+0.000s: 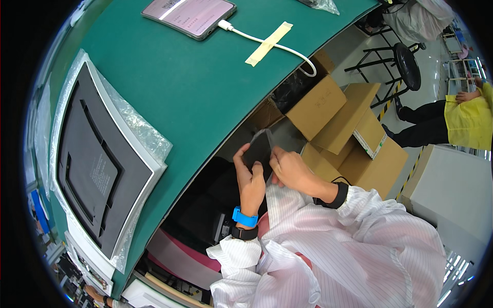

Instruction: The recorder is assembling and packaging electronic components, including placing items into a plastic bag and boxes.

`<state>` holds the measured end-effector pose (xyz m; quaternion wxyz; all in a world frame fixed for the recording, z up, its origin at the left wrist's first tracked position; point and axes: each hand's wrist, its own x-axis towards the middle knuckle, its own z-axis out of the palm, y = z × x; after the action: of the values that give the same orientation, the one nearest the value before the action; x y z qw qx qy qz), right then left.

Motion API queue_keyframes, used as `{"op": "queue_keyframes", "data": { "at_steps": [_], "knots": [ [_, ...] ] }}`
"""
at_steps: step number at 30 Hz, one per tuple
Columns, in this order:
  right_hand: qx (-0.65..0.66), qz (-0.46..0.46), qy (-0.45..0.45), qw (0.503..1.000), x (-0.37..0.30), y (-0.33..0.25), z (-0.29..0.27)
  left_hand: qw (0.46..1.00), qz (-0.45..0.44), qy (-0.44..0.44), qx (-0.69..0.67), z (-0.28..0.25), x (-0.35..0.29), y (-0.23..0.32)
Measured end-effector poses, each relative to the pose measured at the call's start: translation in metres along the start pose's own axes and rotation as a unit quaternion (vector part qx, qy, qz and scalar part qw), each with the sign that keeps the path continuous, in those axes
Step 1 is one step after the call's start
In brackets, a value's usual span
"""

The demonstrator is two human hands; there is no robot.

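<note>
Over the gap beside the table edge, I hold a thin dark grey flat piece [260, 149] with a pointed, slightly see-through top corner. Its exact kind cannot be made out. My left hand [250, 186] is closed on its left side, thumb lying across the front. At its right edge my right hand [294, 170] has its fingers bent in and pinching. A blue strap [245, 217] and a black band are round my left wrist; another black band [334, 196] circles the right one.
Left on the green table [169, 77] lies a dark panel with a white frame [97, 164] on clear plastic wrap. A phone [190, 15] has a white cable [287, 50] taped down. Open cardboard boxes [354, 133], a black stool [406, 66] and a person in yellow [468, 120] are to the right.
</note>
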<state>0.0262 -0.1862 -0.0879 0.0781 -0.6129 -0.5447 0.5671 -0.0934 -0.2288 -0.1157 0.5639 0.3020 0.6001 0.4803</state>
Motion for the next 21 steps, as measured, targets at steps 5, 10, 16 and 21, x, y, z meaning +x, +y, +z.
{"op": "queue_keyframes", "data": {
  "at_steps": [5,10,16,21],
  "knots": [
    [-0.005,-0.036,-0.047,0.998,-0.011,-0.007,-0.008,0.991,0.014,0.052,0.126,0.011,-0.004,0.015],
    [-0.043,-0.151,0.01,0.987,-0.012,-0.005,-0.006,0.95,0.152,0.133,0.239,0.015,-0.004,0.013],
    [0.071,-0.062,0.012,0.995,-0.003,0.004,-0.011,0.982,0.035,0.183,-0.034,0.01,-0.002,0.011],
    [0.035,-0.105,0.046,0.993,-0.003,0.009,-0.011,0.98,-0.022,0.124,-0.156,0.0,0.001,0.015]
  ]
}}
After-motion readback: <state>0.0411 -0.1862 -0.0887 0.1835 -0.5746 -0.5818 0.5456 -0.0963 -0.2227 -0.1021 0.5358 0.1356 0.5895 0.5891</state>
